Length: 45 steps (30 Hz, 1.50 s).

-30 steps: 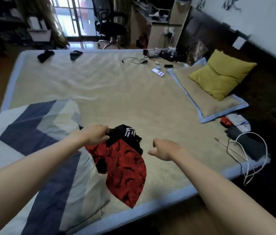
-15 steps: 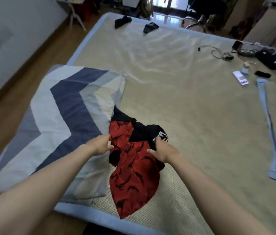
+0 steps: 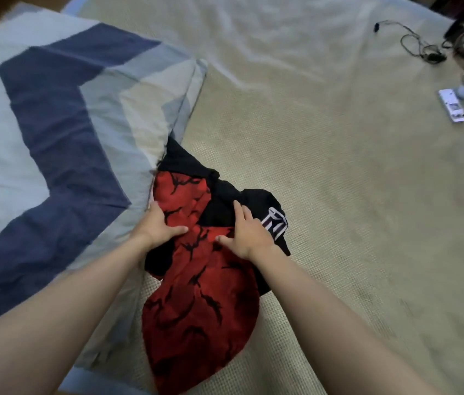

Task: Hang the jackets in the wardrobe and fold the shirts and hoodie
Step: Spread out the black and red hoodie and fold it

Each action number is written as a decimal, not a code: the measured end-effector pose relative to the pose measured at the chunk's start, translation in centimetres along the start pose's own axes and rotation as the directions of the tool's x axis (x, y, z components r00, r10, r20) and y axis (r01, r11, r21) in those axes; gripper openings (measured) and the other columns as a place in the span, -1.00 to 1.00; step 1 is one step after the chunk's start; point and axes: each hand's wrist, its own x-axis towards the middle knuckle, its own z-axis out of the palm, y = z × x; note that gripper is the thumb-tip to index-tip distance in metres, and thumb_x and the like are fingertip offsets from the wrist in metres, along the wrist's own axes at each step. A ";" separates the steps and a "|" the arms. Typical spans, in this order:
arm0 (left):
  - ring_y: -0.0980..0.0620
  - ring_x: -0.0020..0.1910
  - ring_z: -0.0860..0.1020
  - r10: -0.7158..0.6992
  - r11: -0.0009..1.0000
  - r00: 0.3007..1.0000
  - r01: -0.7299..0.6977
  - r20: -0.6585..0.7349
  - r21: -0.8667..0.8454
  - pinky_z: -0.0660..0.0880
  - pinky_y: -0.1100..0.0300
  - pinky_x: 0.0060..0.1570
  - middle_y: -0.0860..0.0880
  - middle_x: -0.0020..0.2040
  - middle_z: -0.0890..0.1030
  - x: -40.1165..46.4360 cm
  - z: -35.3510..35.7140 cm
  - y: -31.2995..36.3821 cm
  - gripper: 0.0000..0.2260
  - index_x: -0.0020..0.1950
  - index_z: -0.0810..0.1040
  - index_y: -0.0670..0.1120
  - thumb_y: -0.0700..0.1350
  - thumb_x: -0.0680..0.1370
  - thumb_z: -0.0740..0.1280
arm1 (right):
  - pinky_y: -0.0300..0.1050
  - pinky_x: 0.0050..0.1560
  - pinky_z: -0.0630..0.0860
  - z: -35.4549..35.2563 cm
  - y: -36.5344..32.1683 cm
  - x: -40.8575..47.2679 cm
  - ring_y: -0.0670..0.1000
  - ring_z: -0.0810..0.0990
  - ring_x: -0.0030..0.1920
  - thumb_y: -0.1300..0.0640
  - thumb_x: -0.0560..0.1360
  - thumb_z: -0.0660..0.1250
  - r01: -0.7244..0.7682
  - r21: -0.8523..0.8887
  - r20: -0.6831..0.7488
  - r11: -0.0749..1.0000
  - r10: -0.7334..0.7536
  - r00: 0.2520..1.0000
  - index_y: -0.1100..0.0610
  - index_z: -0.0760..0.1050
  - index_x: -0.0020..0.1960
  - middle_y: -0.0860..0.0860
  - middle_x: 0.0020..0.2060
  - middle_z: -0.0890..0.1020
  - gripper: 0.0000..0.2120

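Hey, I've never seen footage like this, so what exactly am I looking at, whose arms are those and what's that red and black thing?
There is no machine here. A person wears a camera on the head, so this single view looks down their own bare arms onto a bed. The red and black thing is a crumpled garment lying on the bed's woven mat. The left hand and the right hand both lie on it with fingers mostly straight, pressing rather than gripping. Beside it on the left lies a folded blue, grey and white quilt. Far right lie a white remote and a black cable.
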 end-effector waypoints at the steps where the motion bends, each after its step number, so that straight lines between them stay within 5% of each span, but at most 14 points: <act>1: -0.18 0.33 0.50 -0.010 1.000 1.000 0.010 0.001 -0.027 0.44 -0.03 0.34 -0.20 0.38 0.47 -0.2 0.4 0.5 -0.08 0.43 0.28 -0.21 0.21 0.29 0.60 | 0.18 0.42 0.38 0.1 0.0 0.6 0.26 0.35 0.47 -0.32 0.49 0.36 -0.025 -0.015 0.002 1.000 0.025 1.000 0.06 -0.16 0.66 0.07 0.62 0.09 0.02; 4: -0.24 0.21 0.57 -0.007 0.998 0.998 0.004 -0.063 -0.060 0.50 -0.05 0.20 -0.22 0.23 0.60 0.1 1.4 0.7 -0.46 0.29 0.41 -0.20 -0.01 0.46 0.54 | 0.16 0.44 0.34 -0.2 -0.6 1.6 0.26 0.32 0.50 -0.42 0.41 0.37 -0.095 -0.010 0.048 0.995 0.095 0.994 0.05 -0.13 0.66 0.06 0.59 0.15 0.11; 11: 0.00 0.03 0.65 0.223 0.871 0.971 -0.160 0.084 -0.464 0.53 -0.08 0.28 -0.16 0.15 0.68 -3.6 -2.4 4.6 -0.69 0.26 0.56 -0.19 -0.24 0.53 0.47 | 0.03 0.54 0.25 -3.7 -0.7 -1.5 0.12 0.29 0.56 -0.33 0.36 0.50 -0.115 0.359 0.196 0.926 0.046 0.980 -0.03 -0.03 0.66 0.10 0.58 0.27 0.09; 13: -0.04 0.06 0.65 0.282 0.822 0.955 -0.193 0.089 -0.536 0.58 -0.06 0.21 -0.10 0.09 0.71 -5.5 -5.1 7.8 -0.75 0.21 0.59 -0.15 -0.27 0.54 0.44 | -0.04 0.53 0.26 -5.9 -1.5 -3.9 0.04 0.33 0.53 -0.32 0.34 0.53 -0.066 0.495 0.126 0.867 0.004 0.992 -0.03 0.05 0.64 0.03 0.55 0.34 0.07; 17: 0.12 -0.15 0.68 0.425 0.752 0.900 -0.294 0.093 -0.589 0.59 0.31 -0.22 0.09 -0.18 0.73 -10.4 -11.1 15.5 -0.78 0.20 0.62 -0.13 -0.22 0.56 0.43 | -0.13 0.37 0.47 -10.8 -3.6 -9.7 -0.15 0.56 0.27 -0.35 0.17 0.62 0.124 0.695 -0.166 0.708 -0.010 0.986 0.00 0.33 0.49 -0.14 0.33 0.53 0.02; 22: 0.09 -0.20 0.66 0.635 0.742 0.728 -0.483 0.258 -0.465 0.63 0.17 -0.15 0.02 -0.20 0.71 -17.8 -17.1 24.8 -0.86 0.12 0.65 -0.15 -0.14 0.63 0.36 | -0.32 0.07 0.57 -17.0 -5.8 -16.9 -0.23 0.67 0.06 -0.01 0.41 0.59 0.301 0.823 -0.334 0.482 -0.018 0.942 -0.06 0.53 0.27 -0.17 0.08 0.69 -0.53; 25: 0.10 -0.36 0.52 0.696 0.718 0.655 -0.622 0.295 -0.312 0.53 0.10 -0.27 0.03 -0.38 0.55 -21.3 -20.1 29.0 -0.79 -0.11 0.63 -0.19 -0.10 0.64 0.34 | -0.28 -0.07 0.59 -20.1 -6.2 -20.0 -0.15 0.72 0.00 -0.05 0.46 0.54 0.337 0.865 -0.383 0.370 0.054 0.922 -0.03 0.59 0.18 -0.12 -0.01 0.75 -0.67; 29: 0.04 -0.41 0.43 0.766 0.642 0.632 -0.747 0.117 -0.171 0.48 0.02 -0.38 -0.04 -0.40 0.43 -24.3 -24.0 32.1 -0.62 -0.09 0.58 -0.35 0.01 0.62 0.37 | -0.25 -0.19 0.49 -22.5 -4.1 -23.0 -0.19 0.52 -0.37 -0.03 0.57 0.42 0.288 0.836 -0.369 0.467 0.090 0.925 0.02 0.50 -0.09 -0.19 -0.32 0.57 -0.83; 32: 0.14 -0.43 0.41 0.754 0.615 0.653 -0.738 -0.067 -0.276 0.38 0.21 -0.35 0.04 -0.39 0.47 -25.7 -27.2 33.7 -0.72 -0.03 0.69 -0.21 0.01 0.61 0.38 | -0.19 -0.26 0.41 -22.9 -1.4 -24.7 -0.09 0.41 -0.38 0.08 0.58 0.41 0.199 0.794 -0.314 0.575 0.108 0.943 0.07 0.39 -0.21 0.08 -0.25 0.44 -0.73; 37: 0.10 -0.21 0.44 0.738 0.548 0.617 -0.784 -0.272 -0.291 0.33 0.15 -0.17 -0.05 -0.21 0.51 -27.5 -32.4 35.3 -0.61 -0.02 0.61 -0.32 0.05 0.61 0.36 | -0.18 -0.35 0.31 -22.1 3.4 -27.1 -0.01 0.48 -0.31 0.12 0.55 0.45 0.028 0.649 -0.276 0.760 0.201 0.940 0.08 0.42 -0.28 0.05 -0.32 0.55 -0.71; 41: 0.11 -0.22 0.49 0.721 0.523 0.617 -0.783 -0.314 -0.338 0.41 0.24 -0.18 -0.05 -0.17 0.58 -29.0 -36.1 35.5 -0.73 0.01 0.67 -0.21 -0.01 0.62 0.36 | -0.13 -0.30 0.29 -22.6 5.9 -28.5 -0.01 0.44 -0.30 0.04 0.45 0.53 -0.084 0.498 -0.273 0.863 0.248 0.930 0.05 0.41 -0.31 -0.01 -0.37 0.52 -0.67; 45: 0.15 -0.27 0.56 0.750 0.481 0.607 -0.773 -0.262 -0.413 0.48 0.31 -0.17 -0.03 -0.18 0.62 -31.3 -37.9 36.2 -0.77 0.04 0.68 -0.19 -0.03 0.61 0.38 | -0.12 -0.24 0.37 -23.8 4.9 -30.0 0.00 0.44 -0.30 0.16 0.40 0.56 -0.159 0.363 -0.133 0.918 0.219 0.967 0.05 0.46 -0.30 -0.02 -0.38 0.51 -0.73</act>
